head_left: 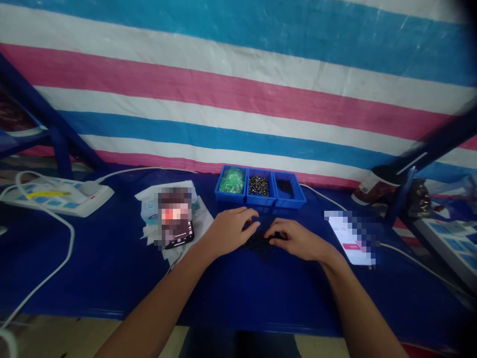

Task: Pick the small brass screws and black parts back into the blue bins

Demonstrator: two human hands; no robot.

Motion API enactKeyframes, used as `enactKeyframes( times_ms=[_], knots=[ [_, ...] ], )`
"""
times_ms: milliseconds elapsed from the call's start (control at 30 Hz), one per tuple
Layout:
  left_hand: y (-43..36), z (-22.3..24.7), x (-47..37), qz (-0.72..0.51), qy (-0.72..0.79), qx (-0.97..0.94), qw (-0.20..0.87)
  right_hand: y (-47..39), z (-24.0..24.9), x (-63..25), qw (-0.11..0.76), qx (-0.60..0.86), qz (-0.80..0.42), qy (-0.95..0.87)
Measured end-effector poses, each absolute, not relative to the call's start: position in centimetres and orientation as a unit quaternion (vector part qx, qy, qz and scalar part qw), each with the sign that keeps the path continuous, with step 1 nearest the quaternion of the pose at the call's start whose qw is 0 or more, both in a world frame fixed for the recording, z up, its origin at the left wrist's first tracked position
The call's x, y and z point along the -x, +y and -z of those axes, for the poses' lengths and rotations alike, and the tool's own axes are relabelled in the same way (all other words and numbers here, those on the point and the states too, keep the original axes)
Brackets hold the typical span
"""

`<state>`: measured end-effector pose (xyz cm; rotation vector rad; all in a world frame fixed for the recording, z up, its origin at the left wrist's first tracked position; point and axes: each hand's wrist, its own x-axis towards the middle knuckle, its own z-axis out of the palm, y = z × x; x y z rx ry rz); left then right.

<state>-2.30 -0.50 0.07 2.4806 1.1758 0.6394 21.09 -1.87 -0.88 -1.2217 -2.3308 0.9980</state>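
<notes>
Small dark pieces [258,242] lie in a loose pile on the blue table, between and in front of my hands. My left hand [233,229] is at the pile's left side, thumb and forefinger apart, with nothing visible between them. On the right, my right hand [296,240] has its fingers curled toward the thumb at the pile's edge. Whatever those fingertips hold is too small and dark to make out. Just behind the hands stand three joined blue bins: one with green pieces [232,180], one with shiny metal pieces [259,186], one with black pieces [285,188].
A phone [181,239] rests on white packaging [148,191] at left; another phone [348,241] lies at right. White power strips [91,203] and cables sit at both sides. A dark cup [374,186] leans near the right frame post. A striped sheet [238,94] hangs behind.
</notes>
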Motion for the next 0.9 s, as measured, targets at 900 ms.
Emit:
enactKeyframes(
  times_ms=[900],
  knots=[
    [-0.41,-0.16,2.36,-0.205,0.417,-0.87,0.165,-1.26,0.75,-20.68,0.314,0.526,-0.348,-0.709]
  ],
)
